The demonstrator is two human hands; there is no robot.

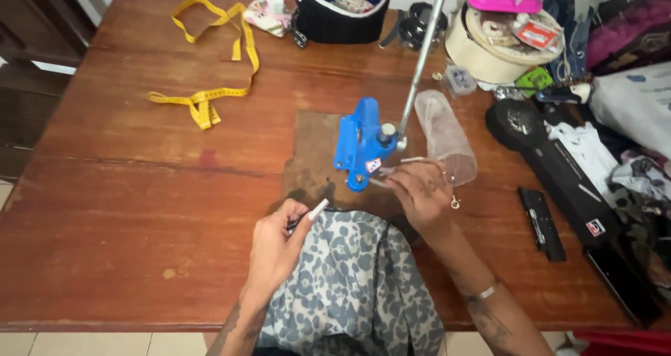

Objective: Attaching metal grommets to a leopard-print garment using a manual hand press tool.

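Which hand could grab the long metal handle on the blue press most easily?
Probably the right hand: it sits beside the blue metal hand press, below its long silver lever. The left hand pinches the grey leopard-print fabric.

Two bare forearms, no sleeves, left hand [274, 248] with long pale pointed nails, right hand [421, 197] inked with dark tattoo marks across its back, thin silver bangle on the right wrist, more dark tattoo work on both forearms
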